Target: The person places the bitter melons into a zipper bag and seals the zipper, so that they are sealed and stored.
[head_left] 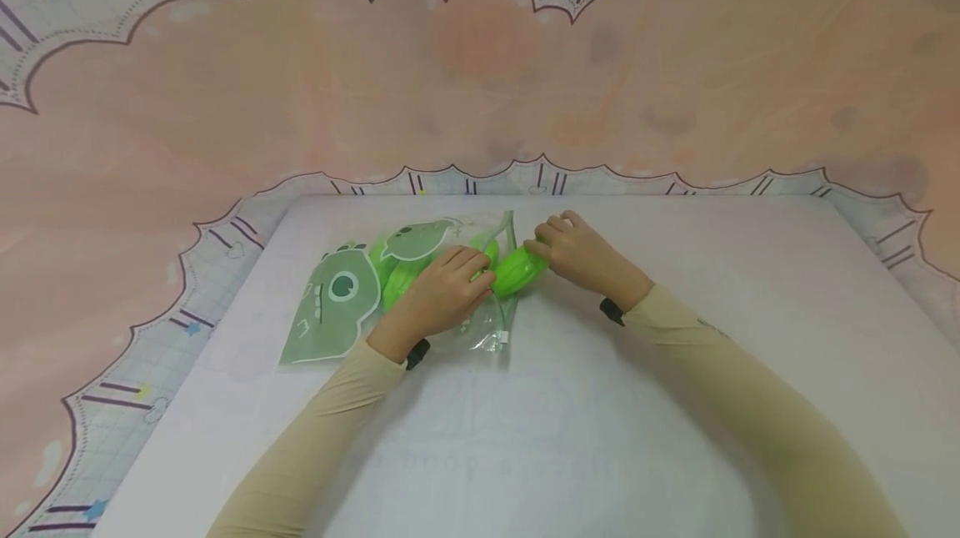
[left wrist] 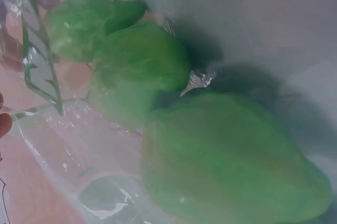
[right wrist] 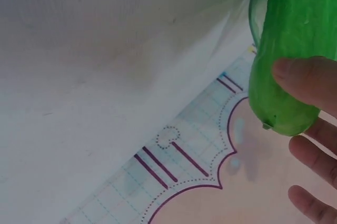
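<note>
A clear zip bag [head_left: 330,329] with a green one-eyed monster print lies on the white table, its zip mouth to the right. My left hand [head_left: 446,292] lies over the bag, fingertips pinching the edge of its mouth. In my right hand [head_left: 581,258] is the far end of a bright green toy cucumber [head_left: 519,271], gripped between thumb and fingers. Its other end is at the bag's mouth beside my left fingertips. Through the film, the left wrist view shows several rounded green toy vegetables [left wrist: 226,155] with tapered ends. The right wrist view shows my thumb [right wrist: 305,79] across the cucumber.
The white table [head_left: 600,438] extends in front of the bag and to its right. A patterned cloth [head_left: 480,87] with scalloped edges hangs behind the table and runs along its left side. A small zip slider [head_left: 503,337] sits at the bag's near corner.
</note>
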Motion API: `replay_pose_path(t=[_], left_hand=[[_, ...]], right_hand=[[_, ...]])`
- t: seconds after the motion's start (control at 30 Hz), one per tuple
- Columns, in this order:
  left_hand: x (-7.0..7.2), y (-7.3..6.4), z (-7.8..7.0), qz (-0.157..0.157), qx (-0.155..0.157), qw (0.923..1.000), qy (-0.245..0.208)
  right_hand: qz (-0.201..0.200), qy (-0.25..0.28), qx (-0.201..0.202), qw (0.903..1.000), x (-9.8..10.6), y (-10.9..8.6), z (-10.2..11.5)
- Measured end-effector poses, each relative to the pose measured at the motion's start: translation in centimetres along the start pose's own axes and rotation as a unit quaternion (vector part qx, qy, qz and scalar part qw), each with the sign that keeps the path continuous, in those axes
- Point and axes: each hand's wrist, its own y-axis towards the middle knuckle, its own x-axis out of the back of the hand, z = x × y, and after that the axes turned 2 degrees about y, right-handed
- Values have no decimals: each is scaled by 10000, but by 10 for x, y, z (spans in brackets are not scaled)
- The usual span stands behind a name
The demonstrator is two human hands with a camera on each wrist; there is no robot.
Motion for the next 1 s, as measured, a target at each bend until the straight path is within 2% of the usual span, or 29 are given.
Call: replay_pose_path(t=[0.17,0.33,0.6,1.0], left_hand=[[0,0,0,4,19,10000,-20],[0,0,1,47,23,10000,-43],[1,1,0,120,64,9999,-84],[0,0,1,160,53,9998,-41]], right_hand=[[-9,63,-56,10000,-3,5,-2],[-38,85,135,9999,-6,11,1],[25,422,398,9983,-5,17,11],[-205,76,578,9981,-14,20,11]])
